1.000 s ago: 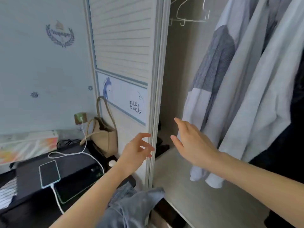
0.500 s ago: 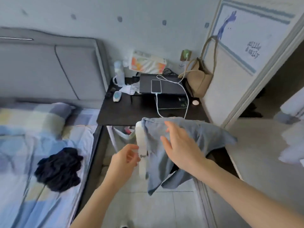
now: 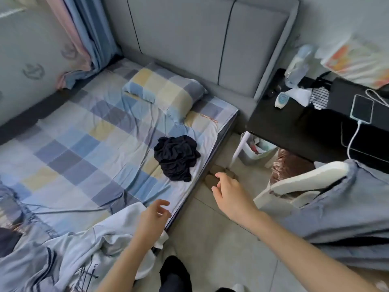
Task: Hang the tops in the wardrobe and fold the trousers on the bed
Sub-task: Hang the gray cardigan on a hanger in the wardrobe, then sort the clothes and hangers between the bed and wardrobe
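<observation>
A crumpled black garment [image 3: 176, 158] lies near the right edge of the bed [image 3: 88, 131], below the pillow. A pale grey-white top with dark print [image 3: 84, 247] is spread on the bed's near corner. A grey-blue garment [image 3: 349, 209] hangs over the white chair back [image 3: 305, 179] on the right. My left hand [image 3: 152, 221] hovers with relaxed fingers over the pale top's edge, holding nothing. My right hand [image 3: 229, 194] reaches forward over the floor beside the bed, fingers loose and empty, a short way from the black garment.
A checked pillow [image 3: 164, 89] lies against the grey headboard [image 3: 200, 39]. The black bedside desk [image 3: 299, 127] holds a charging phone [image 3: 361, 108], a bottle [image 3: 297, 66] and small items. A bin [image 3: 255, 151] stands under it. Slippers [image 3: 212, 175] lie on the tiled floor.
My view has swung left from the wardrobe to the bed. My right hand has left the grey-blue garment on the chair and now reaches toward the bed; the left hand moved over the pale top.
</observation>
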### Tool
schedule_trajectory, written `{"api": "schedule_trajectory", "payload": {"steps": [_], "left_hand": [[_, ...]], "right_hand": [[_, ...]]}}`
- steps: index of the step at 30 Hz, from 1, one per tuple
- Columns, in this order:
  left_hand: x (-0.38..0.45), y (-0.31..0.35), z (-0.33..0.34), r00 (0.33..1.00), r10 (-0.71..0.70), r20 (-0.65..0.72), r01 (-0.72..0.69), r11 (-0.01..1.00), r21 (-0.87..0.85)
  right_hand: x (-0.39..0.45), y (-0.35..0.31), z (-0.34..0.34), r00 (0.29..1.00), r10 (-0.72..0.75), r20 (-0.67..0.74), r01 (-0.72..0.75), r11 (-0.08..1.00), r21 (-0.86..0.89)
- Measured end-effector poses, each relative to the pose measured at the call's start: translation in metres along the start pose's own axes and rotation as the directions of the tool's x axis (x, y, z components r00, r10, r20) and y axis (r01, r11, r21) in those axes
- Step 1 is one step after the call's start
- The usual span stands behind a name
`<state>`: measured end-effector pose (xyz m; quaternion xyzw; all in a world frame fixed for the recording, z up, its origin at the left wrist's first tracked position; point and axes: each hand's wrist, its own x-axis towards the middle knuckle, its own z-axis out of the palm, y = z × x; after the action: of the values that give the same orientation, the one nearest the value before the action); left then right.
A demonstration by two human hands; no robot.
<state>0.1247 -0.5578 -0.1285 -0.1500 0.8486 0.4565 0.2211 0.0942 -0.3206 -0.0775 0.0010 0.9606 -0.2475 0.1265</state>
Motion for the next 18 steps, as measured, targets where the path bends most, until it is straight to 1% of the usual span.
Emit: {"api": "schedule_trajectory", "payload": {"steps": [4,9,11,14,18], "left_hand": [[0.062,-0.037,-0.041,0.997,-0.068,0.034,0.065,0.995,0.072],[0.154,-0.053,-0.060,0.986,-0.122,0.113,0.093,0.968,0.232],[0.198,-0.057,-0.059,0.976,-0.167,0.138,0.131,0.963,0.236],[0.261,-0.057,-0.050,0.955,-0.241,0.173,0.201,0.954,0.221],[0.349,-0.070,-0.025,0.940,-0.279,0.195,0.237,0.948,0.213]], "right_hand": [[0.058,-0.023,0.046,0.987,0.089,0.135,-0.093,0.995,0.030],[0.142,-0.015,0.084,0.952,0.198,0.235,-0.217,0.975,0.057],[0.183,-0.004,0.099,0.938,0.227,0.263,-0.249,0.967,0.053],[0.245,0.016,0.124,0.924,0.238,0.298,-0.259,0.965,0.032],[0.341,0.051,0.170,0.916,0.207,0.343,-0.226,0.974,0.016]]}}
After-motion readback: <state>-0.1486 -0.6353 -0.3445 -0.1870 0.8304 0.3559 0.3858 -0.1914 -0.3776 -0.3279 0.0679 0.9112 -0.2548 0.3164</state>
